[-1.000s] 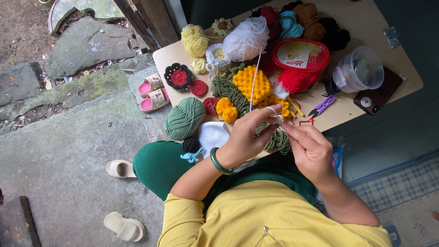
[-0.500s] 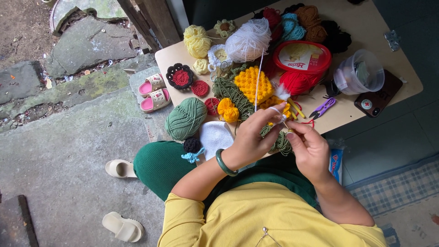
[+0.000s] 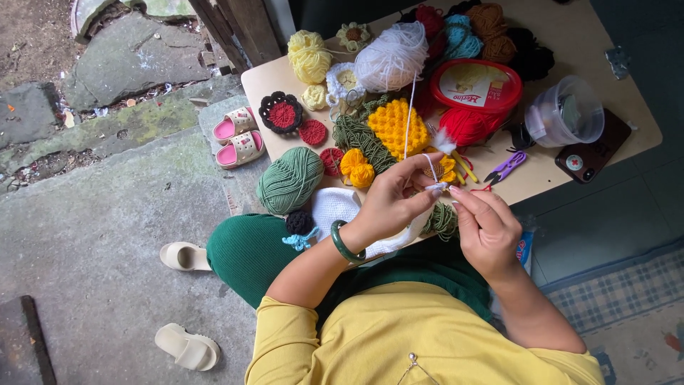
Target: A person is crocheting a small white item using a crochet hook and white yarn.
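Change since 0.5 s ago: both hands sit slightly lower over the near table edge, fingertips still drawn together; the table's contents lie unchanged.

Left hand (image 3: 388, 203): fingers curled, pinching a white yarn strand (image 3: 411, 117) and a small white crochet piece (image 3: 436, 187). Green bangle (image 3: 345, 244) on the wrist.

Right hand (image 3: 488, 232): fingers bent in a pinch at the same white piece, touching the left fingertips. What it grips beyond the piece cannot be told.

White yarn strand: runs taut from the white yarn ball (image 3: 392, 57) at the far side of the table (image 3: 613, 153) down to the hands.

Nearby: yellow crochet square (image 3: 399, 128) just beyond the hands; green yarn ball (image 3: 288, 180) at the near-left table edge; purple snips (image 3: 506, 168) right of the hands; red-lidded tub (image 3: 476, 85); clear plastic container (image 3: 566, 113); 1 pair of pink sandals (image 3: 239, 137) on the ground beside the table.
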